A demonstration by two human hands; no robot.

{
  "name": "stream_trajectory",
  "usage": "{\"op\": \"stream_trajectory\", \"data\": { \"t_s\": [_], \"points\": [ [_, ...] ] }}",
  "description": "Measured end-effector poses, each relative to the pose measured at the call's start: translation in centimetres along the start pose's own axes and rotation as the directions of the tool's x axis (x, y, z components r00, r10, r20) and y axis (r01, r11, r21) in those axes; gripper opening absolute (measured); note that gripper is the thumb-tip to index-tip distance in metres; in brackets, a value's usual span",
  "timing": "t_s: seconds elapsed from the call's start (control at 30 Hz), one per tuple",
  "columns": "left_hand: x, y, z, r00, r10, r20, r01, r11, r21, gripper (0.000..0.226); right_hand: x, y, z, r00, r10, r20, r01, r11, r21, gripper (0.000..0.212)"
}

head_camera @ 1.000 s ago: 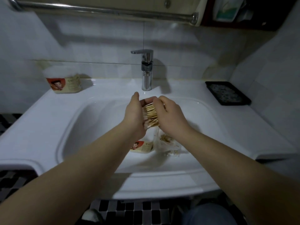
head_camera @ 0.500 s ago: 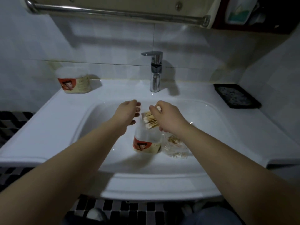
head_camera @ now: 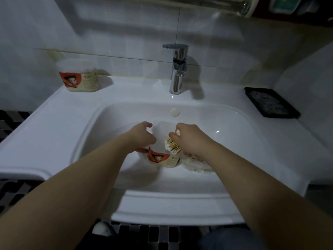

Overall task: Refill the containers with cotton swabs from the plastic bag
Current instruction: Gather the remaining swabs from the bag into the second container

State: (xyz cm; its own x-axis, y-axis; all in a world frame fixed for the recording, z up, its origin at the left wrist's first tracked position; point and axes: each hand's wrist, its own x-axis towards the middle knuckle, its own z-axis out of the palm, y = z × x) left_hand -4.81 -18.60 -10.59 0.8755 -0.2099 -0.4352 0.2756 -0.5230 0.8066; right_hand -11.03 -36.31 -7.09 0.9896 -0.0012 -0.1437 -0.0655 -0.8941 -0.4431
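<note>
A clear round container point(head_camera: 163, 156) with a red label stands in the white sink basin point(head_camera: 225, 141). My left hand point(head_camera: 142, 137) grips its left side. My right hand point(head_camera: 191, 139) holds a bundle of wooden-stick cotton swabs point(head_camera: 172, 146) at the container's right rim, tips pointing left. The crumpled plastic bag point(head_camera: 195, 164) lies in the basin just right of the container, partly under my right wrist. A second, lidded container point(head_camera: 79, 75) of swabs stands on the counter at the back left.
A chrome faucet point(head_camera: 177, 69) rises behind the basin, with an overflow cap point(head_camera: 175, 112) below it. A black tray point(head_camera: 271, 102) sits on the counter at the back right. A metal rail point(head_camera: 216, 4) runs along the wall above.
Both hands held the swab bundle together above the basin. My left hand let go and moved down onto the container, while my right hand lowered the swabs to its rim.
</note>
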Motion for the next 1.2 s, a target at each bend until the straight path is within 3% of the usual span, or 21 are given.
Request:
{"op": "stream_trajectory", "data": {
  "t_s": [0.23,0.47,0.6,0.7,0.83,1.03,1.2],
  "points": [
    [0.3,0.1,-0.1,0.996,0.082,-0.029,-0.081,0.996,0.049,0.077,1.1,0.0,0.8,0.999,0.011,-0.050,-0.019,0.988,-0.155,0.023],
    [0.6,0.0,0.2,0.994,0.107,0.010,-0.107,0.992,0.069,0.082,1.4,-1.2,1.6,1.000,-0.006,0.011,0.010,0.942,-0.336,0.012],
    [0.7,-0.3,0.0,0.993,0.114,0.022,-0.115,0.991,0.067,0.082,0.7,-0.9,1.6,0.997,-0.082,-0.002,0.075,0.917,-0.393,0.028],
    [0.8,-0.4,-0.1,0.994,0.112,0.019,-0.113,0.992,0.052,0.083,0.3,-0.4,1.0,0.995,-0.088,-0.054,0.065,0.937,-0.343,0.043],
    [0.7,-0.4,0.0,0.993,0.113,0.011,-0.114,0.991,0.072,0.084,0.3,0.0,-0.5,0.984,-0.124,-0.130,0.082,0.955,-0.285,0.026],
    [0.7,-0.3,-0.1,0.992,0.124,0.010,-0.124,0.986,0.108,0.084,0.1,0.9,-0.1,0.979,-0.160,0.127,0.186,0.957,-0.222,0.026],
    [0.7,-0.4,-0.1,0.992,0.125,0.009,-0.125,0.984,0.123,0.081,0.2,1.0,-0.2,0.954,-0.237,0.185,0.257,0.962,-0.091,0.024]
  ]
}}
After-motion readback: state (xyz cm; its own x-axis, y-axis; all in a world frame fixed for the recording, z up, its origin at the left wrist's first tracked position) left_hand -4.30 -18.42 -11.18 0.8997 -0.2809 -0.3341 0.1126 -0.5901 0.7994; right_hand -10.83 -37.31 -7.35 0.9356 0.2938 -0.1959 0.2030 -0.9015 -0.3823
